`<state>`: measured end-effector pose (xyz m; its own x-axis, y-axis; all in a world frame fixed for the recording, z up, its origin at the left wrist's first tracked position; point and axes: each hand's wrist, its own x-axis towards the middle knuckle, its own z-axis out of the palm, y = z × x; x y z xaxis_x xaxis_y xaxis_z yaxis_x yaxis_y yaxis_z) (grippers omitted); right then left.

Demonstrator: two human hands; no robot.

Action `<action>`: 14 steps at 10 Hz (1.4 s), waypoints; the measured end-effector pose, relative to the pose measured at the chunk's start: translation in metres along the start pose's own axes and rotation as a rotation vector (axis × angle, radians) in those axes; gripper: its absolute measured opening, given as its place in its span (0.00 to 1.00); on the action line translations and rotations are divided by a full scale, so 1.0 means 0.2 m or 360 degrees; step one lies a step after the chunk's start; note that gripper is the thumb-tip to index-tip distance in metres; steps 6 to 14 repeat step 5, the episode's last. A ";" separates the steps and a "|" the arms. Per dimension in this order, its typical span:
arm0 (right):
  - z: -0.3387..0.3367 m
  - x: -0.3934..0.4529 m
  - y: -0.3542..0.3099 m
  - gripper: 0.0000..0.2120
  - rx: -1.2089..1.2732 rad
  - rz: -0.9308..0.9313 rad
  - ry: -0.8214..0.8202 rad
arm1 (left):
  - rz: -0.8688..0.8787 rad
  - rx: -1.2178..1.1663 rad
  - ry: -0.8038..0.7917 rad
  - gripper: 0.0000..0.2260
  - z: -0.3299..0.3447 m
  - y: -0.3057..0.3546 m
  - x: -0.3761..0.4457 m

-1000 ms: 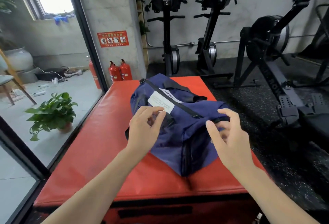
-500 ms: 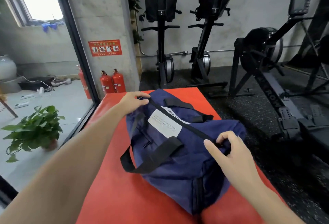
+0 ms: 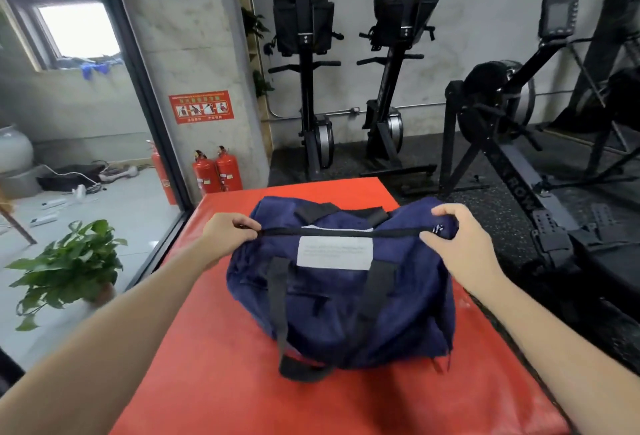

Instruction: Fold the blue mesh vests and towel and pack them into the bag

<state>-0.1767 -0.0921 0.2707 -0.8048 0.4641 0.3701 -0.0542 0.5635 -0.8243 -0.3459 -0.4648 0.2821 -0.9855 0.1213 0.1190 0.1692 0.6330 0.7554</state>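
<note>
Bag: we see a navy duffel bag (image 3: 346, 296) lying across the middle of the red padded platform (image 3: 214, 382), its long side toward us.
Zip: a black zip line (image 3: 339, 232) runs along the top of the bag from one hand to the other and looks closed.
Label: a pale rectangular label (image 3: 335, 252) sits just below the zip; we cannot read its text.
Straps: two black carry straps (image 3: 278, 299) hang down the near side, and another black handle (image 3: 315, 210) lies on the far side.
Left hand: our left hand (image 3: 228, 230) has its fingers curled, pinching the left end of the zip line.
Right hand: our right hand (image 3: 450, 237) pinches the right end of the bag between thumb and curled fingers, near a small zip pull.
Surroundings: rowing machines (image 3: 304, 88) stand against the back wall, two red fire extinguishers (image 3: 216, 173) stand by the pillar, and a potted plant (image 3: 72, 268) sits behind the glass on the left.
</note>
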 end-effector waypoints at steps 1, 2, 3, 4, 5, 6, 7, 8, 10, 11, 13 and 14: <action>-0.04 0.10 0.03 0.23 -0.0005 0.0093 0.0006 | 0.0014 0.0023 0.0227 0.09 -0.03 0.03 -0.26; -0.07 0.06 0.04 0.21 -0.0069 0.0129 -0.0180 | 0.0011 0.0121 0.0414 0.09 -0.02 0.05 -0.46; -0.11 -0.07 0.00 0.18 -0.0032 0.0118 -0.0236 | 0.0057 0.0240 0.0460 0.13 -0.04 0.11 -0.61; -0.16 -0.22 -0.09 0.15 -0.0029 -0.0012 -0.0289 | 0.0186 0.0176 0.0542 0.17 -0.06 0.23 -0.73; -0.19 -0.34 -0.21 0.11 0.0033 -0.0128 -0.0327 | 0.0277 0.0120 0.0560 0.19 -0.05 0.37 -0.83; -0.19 -0.34 -0.21 0.11 0.0033 -0.0128 -0.0327 | 0.0277 0.0120 0.0560 0.19 -0.05 0.37 -0.83; -0.19 -0.34 -0.21 0.11 0.0033 -0.0128 -0.0327 | 0.0277 0.0120 0.0560 0.19 -0.05 0.37 -0.83; -0.19 -0.34 -0.21 0.11 0.0033 -0.0128 -0.0327 | 0.0277 0.0120 0.0560 0.19 -0.05 0.37 -0.83; -0.19 -0.34 -0.21 0.11 0.0033 -0.0128 -0.0327 | 0.0277 0.0120 0.0560 0.19 -0.05 0.37 -0.83; -0.19 -0.34 -0.21 0.11 0.0033 -0.0128 -0.0327 | 0.0277 0.0120 0.0560 0.19 -0.05 0.37 -0.83; -0.19 -0.34 -0.21 0.11 0.0033 -0.0128 -0.0327 | 0.0277 0.0120 0.0560 0.19 -0.05 0.37 -0.83; -0.19 -0.34 -0.21 0.11 0.0033 -0.0128 -0.0327 | 0.0277 0.0120 0.0560 0.19 -0.05 0.37 -0.83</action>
